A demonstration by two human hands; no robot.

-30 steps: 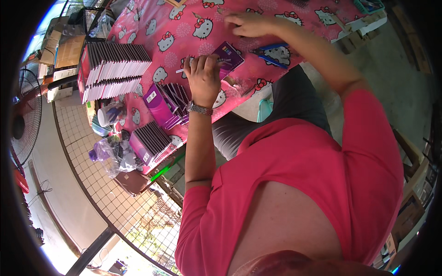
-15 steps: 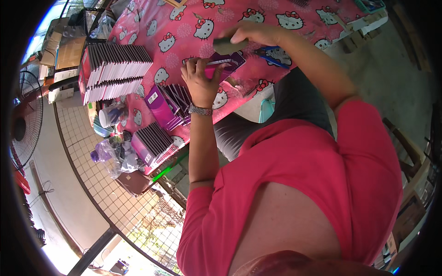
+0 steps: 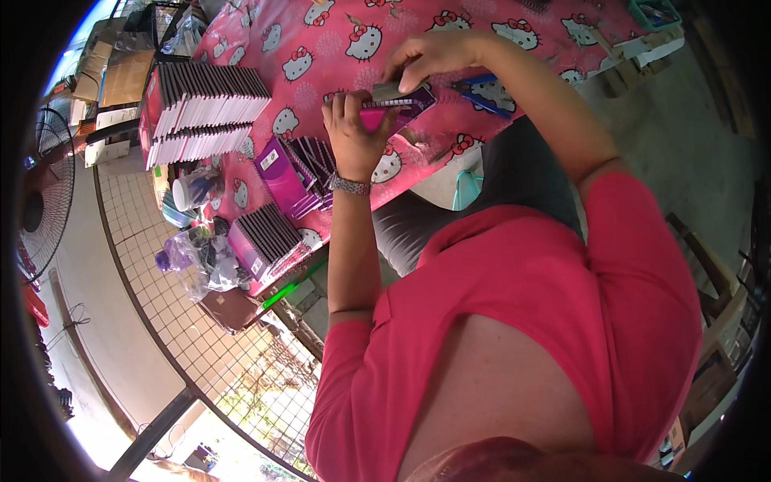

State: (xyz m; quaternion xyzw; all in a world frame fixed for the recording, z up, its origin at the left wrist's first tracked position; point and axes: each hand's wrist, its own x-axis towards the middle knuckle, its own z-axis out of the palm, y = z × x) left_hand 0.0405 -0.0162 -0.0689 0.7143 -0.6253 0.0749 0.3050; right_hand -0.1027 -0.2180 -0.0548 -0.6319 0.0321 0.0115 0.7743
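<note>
A purple spiral-bound notebook (image 3: 416, 106) lies at the table's near edge in front of me. My left hand (image 3: 353, 128) grips its left end, thumb on the near side and fingers over the far side. Pinched in my right hand (image 3: 430, 60) is a flat grey-green piece (image 3: 389, 91), which rests along the notebook's coil. What the piece is made of I cannot make out. Blue-handled pliers (image 3: 491, 98) lie just right of the notebook. Left of my left wrist is a fanned pile of purple notebooks (image 3: 281, 173).
A tall stack of notebooks (image 3: 207, 108) stands at the left, with a smaller stack (image 3: 261, 241) nearer me. Beside them are a white-lidded jar (image 3: 191, 193) and a clear plastic bag (image 3: 205, 261). A teal basket (image 3: 654, 14) sits at the far right corner. A fan (image 3: 48, 197) stands far left.
My right hand has lowered the grey-green piece from above the notebook onto its coil. The left hand keeps its hold, with little movement.
</note>
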